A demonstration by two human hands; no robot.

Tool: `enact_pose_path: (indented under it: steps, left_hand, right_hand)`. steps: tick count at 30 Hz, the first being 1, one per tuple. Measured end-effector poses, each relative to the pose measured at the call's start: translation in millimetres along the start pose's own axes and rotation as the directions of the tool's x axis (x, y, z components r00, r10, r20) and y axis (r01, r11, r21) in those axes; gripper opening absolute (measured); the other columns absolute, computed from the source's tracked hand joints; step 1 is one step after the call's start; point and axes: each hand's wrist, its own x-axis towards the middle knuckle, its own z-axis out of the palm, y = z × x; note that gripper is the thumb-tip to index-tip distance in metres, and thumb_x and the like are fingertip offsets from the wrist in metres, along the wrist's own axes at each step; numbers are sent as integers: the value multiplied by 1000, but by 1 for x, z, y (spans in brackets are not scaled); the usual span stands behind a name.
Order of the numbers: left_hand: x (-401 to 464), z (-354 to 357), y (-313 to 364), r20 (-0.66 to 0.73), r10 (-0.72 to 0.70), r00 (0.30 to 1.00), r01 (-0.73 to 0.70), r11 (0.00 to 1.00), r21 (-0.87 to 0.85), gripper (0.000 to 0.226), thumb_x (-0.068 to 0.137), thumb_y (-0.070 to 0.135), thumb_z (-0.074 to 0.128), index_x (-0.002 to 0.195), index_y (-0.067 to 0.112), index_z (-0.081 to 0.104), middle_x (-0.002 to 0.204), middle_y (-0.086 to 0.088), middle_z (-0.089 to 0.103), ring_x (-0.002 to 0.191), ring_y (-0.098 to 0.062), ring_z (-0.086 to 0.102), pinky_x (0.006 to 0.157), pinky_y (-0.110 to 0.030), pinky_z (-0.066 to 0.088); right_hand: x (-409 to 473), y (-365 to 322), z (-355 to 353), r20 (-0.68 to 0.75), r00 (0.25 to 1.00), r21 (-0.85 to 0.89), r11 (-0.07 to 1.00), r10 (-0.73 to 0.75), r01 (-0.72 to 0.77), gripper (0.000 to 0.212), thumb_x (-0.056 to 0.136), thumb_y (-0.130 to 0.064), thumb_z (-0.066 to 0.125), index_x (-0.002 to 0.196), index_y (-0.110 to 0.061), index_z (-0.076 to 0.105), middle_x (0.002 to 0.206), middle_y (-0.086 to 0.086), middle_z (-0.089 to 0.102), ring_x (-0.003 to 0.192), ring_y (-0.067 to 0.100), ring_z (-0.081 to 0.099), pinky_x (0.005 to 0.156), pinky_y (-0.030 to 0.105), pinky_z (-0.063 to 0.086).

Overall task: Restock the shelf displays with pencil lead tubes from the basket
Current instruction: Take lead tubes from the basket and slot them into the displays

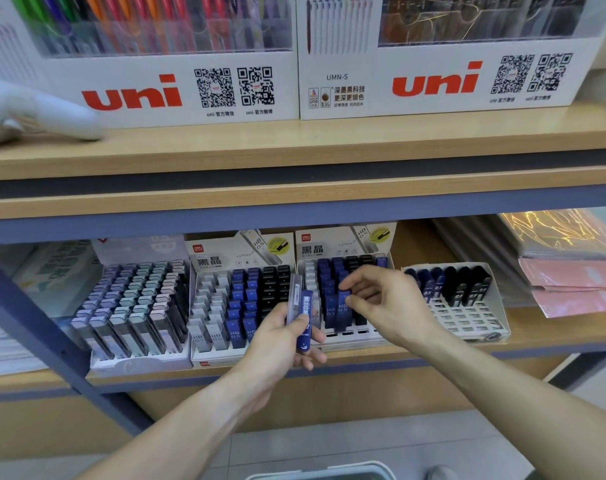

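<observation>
My left hand (pixel 287 341) grips a small bunch of pencil lead tubes (pixel 303 313), a blue one in front and a clear one behind, held upright before the lower shelf. My right hand (pixel 381 303) pinches the top of a blue HB 0.5 tube (pixel 343 308) standing in the third display box (pixel 350 336), among other blue and black tubes. Left of it stand a display box with white, blue and black tubes (pixel 239 306) and one with pale-capped tubes (pixel 138 299). A half-empty display tray (pixel 467 317) sits on the right. The basket (pixel 322 472) shows only its rim at the bottom edge.
The upper shelf (pixel 294 157) carries two white "uni" pen display boxes (pixel 190 91). A white object (pixel 34 112) rests on that shelf at far left. Pink and shiny folders (pixel 571 271) are stacked on the lower shelf at right. A grey metal upright (pixel 34 323) slants down the left.
</observation>
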Motion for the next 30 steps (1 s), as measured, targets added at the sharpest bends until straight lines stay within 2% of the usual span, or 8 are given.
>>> enact_pose_path:
  steps: [3, 13, 18, 21, 24, 26, 28, 30]
  left_hand:
    - [0, -2, 0, -5, -4, 1000, 4, 1000, 7, 20, 110, 15, 42, 123, 12, 57, 78, -6, 73, 61, -24, 67, 53, -28, 50]
    - [-2, -4, 1, 0, -8, 1000, 8, 1000, 21, 19, 110, 16, 42, 123, 14, 57, 82, -10, 72, 62, -23, 67, 53, -27, 50]
    - [-3, -2, 0, 16, -11, 1000, 10, 1000, 15, 20, 110, 15, 44, 124, 15, 58, 82, -10, 73, 64, -25, 67, 55, -29, 50]
    - [-4, 0, -1, 32, -26, 999, 27, 1000, -15, 21, 109, 16, 45, 126, 17, 58, 85, -13, 74, 65, -25, 68, 55, -29, 52]
    - [-4, 1, 0, 74, -35, 997, 35, 999, -11, 20, 109, 16, 47, 125, 16, 59, 86, -13, 73, 65, -25, 68, 56, -29, 51]
    - [-4, 2, -1, 119, -28, 992, 22, 999, 49, 20, 109, 16, 48, 124, 15, 60, 87, -12, 74, 66, -24, 68, 57, -28, 51]
    - [-5, 4, -4, 172, -23, 985, 4, 993, 115, 19, 108, 16, 49, 124, 16, 60, 89, -11, 75, 68, -24, 68, 59, -28, 52]
    - [-7, 6, -6, 203, -26, 979, -8, 986, 164, 18, 108, 16, 50, 122, 18, 61, 90, -11, 76, 71, -24, 69, 61, -29, 52]
  right_hand:
    - [-3, 0, 5, 33, 999, -35, 999, -24, 26, 22, 87, -6, 74, 94, -27, 74, 85, -12, 71, 82, 1, 67, 77, 18, 56]
    - [-4, -1, 13, 26, 998, -36, 998, -57, 58, 21, 86, -8, 77, 94, -27, 73, 84, -15, 71, 81, -1, 67, 76, 16, 56]
    - [-5, 3, 21, 48, 992, -250, 960, -117, 126, 19, 86, -14, 77, 102, -25, 76, 88, -16, 68, 76, 0, 64, 78, 26, 58]
    - [-3, -2, 21, -15, 989, -317, 939, -144, 132, 20, 89, -17, 73, 108, -25, 76, 94, -11, 65, 75, 3, 60, 76, 26, 55]
    - [-1, -15, 14, -98, 994, -76, 996, -48, 41, 12, 92, -25, 70, 102, -28, 76, 86, -16, 69, 77, 2, 63, 69, 14, 50]
    - [-2, -24, 12, -55, 998, 108, 994, 18, -12, 9, 90, -35, 74, 97, -29, 76, 83, -14, 72, 80, 1, 64, 67, 14, 50]
    - [-4, -27, 12, 16, 999, 159, 986, 45, -47, 13, 86, -41, 77, 91, -30, 76, 83, -13, 73, 80, 1, 66, 68, 15, 52]
    - [-5, -25, 16, 61, 996, 115, 990, 69, -75, 10, 83, -39, 81, 87, -31, 76, 80, -12, 73, 77, 1, 66, 69, 18, 53]
